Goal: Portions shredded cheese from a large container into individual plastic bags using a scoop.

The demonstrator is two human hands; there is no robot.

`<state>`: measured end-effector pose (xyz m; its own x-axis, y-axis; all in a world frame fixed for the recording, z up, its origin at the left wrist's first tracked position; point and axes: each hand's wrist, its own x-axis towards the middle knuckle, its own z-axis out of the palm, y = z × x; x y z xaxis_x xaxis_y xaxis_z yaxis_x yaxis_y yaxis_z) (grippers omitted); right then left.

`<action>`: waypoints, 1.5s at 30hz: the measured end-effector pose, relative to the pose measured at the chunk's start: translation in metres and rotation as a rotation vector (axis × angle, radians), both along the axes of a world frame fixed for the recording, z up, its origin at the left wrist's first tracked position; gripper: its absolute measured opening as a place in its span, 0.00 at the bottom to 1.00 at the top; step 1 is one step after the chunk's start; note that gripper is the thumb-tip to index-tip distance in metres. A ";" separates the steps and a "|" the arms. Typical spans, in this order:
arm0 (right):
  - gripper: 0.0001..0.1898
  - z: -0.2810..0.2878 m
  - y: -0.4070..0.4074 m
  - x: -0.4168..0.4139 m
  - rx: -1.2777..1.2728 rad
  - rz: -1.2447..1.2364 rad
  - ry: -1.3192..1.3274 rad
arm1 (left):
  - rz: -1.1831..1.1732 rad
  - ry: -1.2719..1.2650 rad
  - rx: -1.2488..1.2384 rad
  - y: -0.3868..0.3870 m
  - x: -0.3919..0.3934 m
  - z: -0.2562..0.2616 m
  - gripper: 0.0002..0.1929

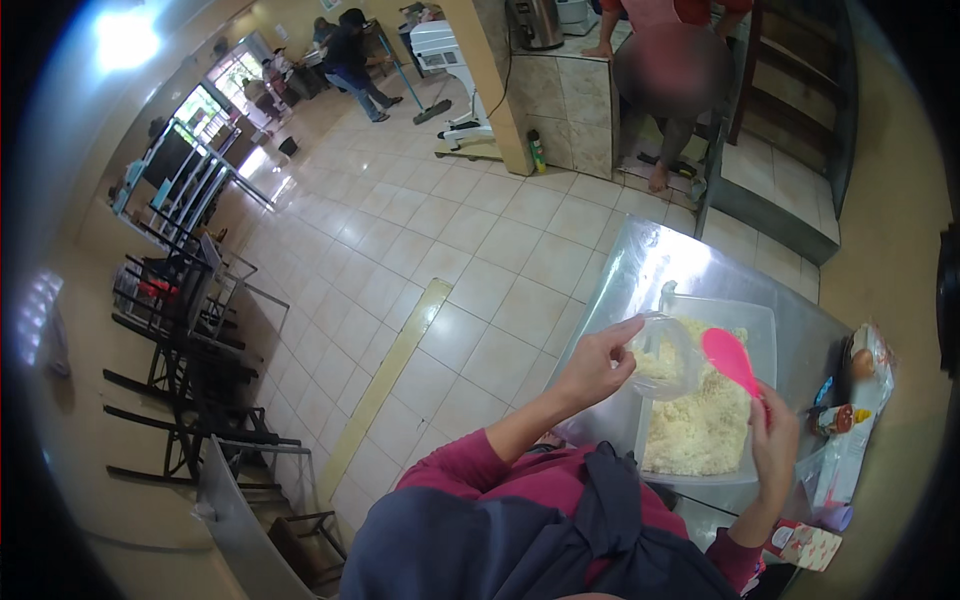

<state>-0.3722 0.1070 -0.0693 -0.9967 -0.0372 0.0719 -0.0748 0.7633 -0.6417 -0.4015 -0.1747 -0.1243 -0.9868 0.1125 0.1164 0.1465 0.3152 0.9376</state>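
My left hand (604,364) grips the rim of a clear plastic container (664,386), which is tilted and has some pale yellow crumbly food (658,364) in it. In my right hand (776,435) is a pink plastic spoon (729,358), its bowl just right of the container and seemingly above the food. Below both hands, a large translucent plastic tub (763,322) holds a wide bed of the same pale crumbly food (697,439). The tub rests on a stainless steel table (622,281). Whether the spoon's bowl carries any food cannot be told.
A sauce bottle (836,420), a purple cup (836,517), a patterned box (806,545) and plastic bags lie along the table's right side. Beyond the table, a person in red (675,60) stands by a tiled counter (570,112). Another person (352,60) holds a broom (431,111). Stacked chairs (187,390) stand left.
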 end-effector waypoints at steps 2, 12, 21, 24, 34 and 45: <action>0.13 -0.018 0.027 -0.017 -0.032 -0.093 -0.106 | 0.031 0.013 0.031 -0.009 0.001 0.001 0.24; 0.12 -0.183 0.027 -0.027 0.652 -0.085 -0.216 | 0.136 -0.046 -0.086 -0.023 -0.003 -0.069 0.25; 0.13 -0.172 0.028 0.008 0.594 -0.160 -0.331 | 0.090 -0.094 -0.082 -0.014 0.004 -0.128 0.19; 0.12 -0.176 0.030 -0.004 0.648 -0.063 -0.280 | 0.072 -0.028 -0.099 -0.027 0.002 -0.125 0.23; 0.18 -0.204 0.032 0.002 -0.232 0.022 -0.766 | -0.002 -0.281 0.174 -0.019 -0.005 -0.122 0.26; 0.18 -0.159 0.059 0.013 -0.325 -0.170 -0.581 | -0.043 -0.216 0.110 -0.004 -0.009 -0.110 0.27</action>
